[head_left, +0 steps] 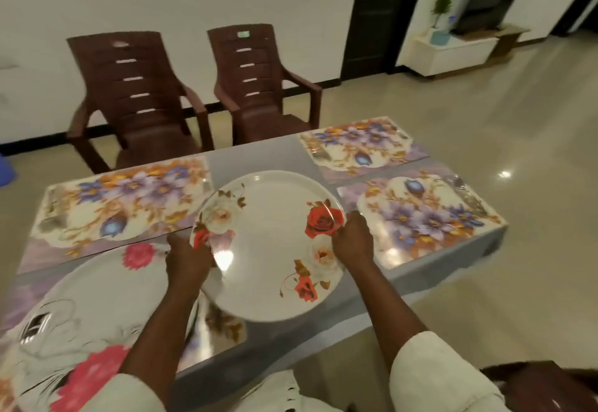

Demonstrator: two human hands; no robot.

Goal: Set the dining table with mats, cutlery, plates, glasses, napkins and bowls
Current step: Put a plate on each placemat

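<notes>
Listing progress: grey rectangular dining table (268, 152) carries four glossy floral placemats; one large white plate with pink flowers (106, 285) lies on the near-left mat. Glasses, napkins and bowls not seen; cutlery unclear. Round white plate with red roses (271, 243) is held above the table's middle, left hand (186, 261) and right hand (352, 240) gripping opposite rims, fingers curled.

I see a grey desk (259, 159) carrying four floral mats: far left (123, 201), far right (362, 146), near right (420, 217), and a near-left one (220, 324) under a pink-flowered plate (106, 298).
</notes>
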